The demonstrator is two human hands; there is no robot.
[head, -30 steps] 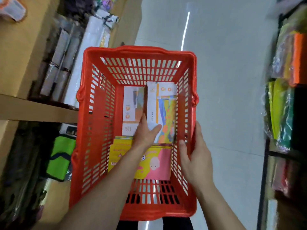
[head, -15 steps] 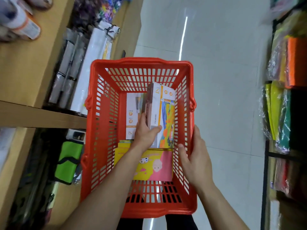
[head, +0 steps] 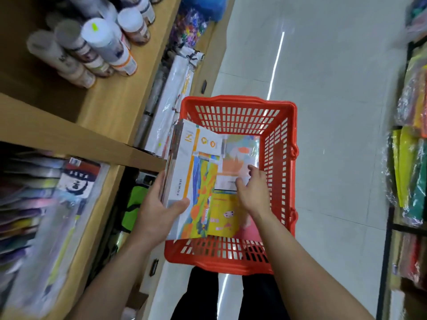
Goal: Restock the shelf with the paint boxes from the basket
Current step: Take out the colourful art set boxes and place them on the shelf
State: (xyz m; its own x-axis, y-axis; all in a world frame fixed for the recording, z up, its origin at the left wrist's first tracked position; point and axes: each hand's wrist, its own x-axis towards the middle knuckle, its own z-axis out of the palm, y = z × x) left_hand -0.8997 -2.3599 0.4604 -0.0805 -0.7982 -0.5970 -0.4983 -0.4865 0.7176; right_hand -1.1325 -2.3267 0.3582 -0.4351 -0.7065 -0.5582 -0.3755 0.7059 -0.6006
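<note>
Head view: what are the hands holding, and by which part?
Left hand grips the paint box by its near end, thumb across the front. Right hand touches the wrapped box in the basket; grip unclear.

Red-orange basket (head: pixel 280 158), bright boxes, tan wooden shelf (head: pixel 111 105).
The basket walls are a slotted lattice. The paint box (head: pixel 196 181) at centre is white with an orange stripe and a many-coloured landscape, the flat box (head: pixel 225 213) yellow and pink, and the floor (head: pixel 335 112) pale grey.

Left grip (head: pixel 159 211) holds a paint box (head: pixel 191 172) above the red basket (head: pixel 238 101); right grip (head: pixel 254 191) touches another box (head: pixel 238 155) inside.
</note>
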